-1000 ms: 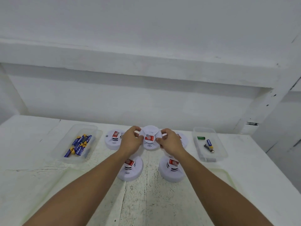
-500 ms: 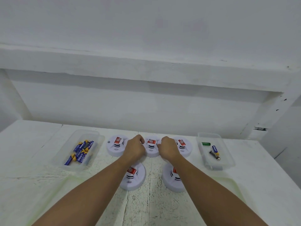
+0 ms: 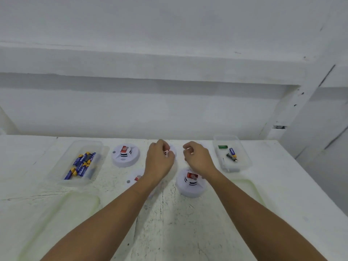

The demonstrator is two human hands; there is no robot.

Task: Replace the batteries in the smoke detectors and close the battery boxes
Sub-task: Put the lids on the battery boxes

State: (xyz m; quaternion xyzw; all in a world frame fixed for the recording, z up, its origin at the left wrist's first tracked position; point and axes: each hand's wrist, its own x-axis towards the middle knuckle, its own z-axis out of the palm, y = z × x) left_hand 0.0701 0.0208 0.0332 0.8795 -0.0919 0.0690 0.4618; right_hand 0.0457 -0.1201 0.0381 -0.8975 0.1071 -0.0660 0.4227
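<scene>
Far out to the left of the left hand, a clear tray lies on the white bench with a heap of blue-and-yellow batteries in it. Between that tray and the left hand stands the back-left smoke detector, white and round with a red label on its raised centre, untouched. Nearer the person, the front-left smoke detector lies mostly hidden under the left forearm, with only its edge and a bit of red showing.

The left hand is curled, with its thumb and fingers closed on the raised centre of the middle smoke detector, which sits at the back of the bench; the spot is blurred by motion. The right hand is just beside it and apart from that detector. Its fingers are curled in, and I cannot tell whether they hold anything.

Below the right hand, against its wrist, sits the front-right smoke detector, red label up. To the right of the right hand, a second clear tray holds a green battery, a blue battery and a dark battery.
</scene>
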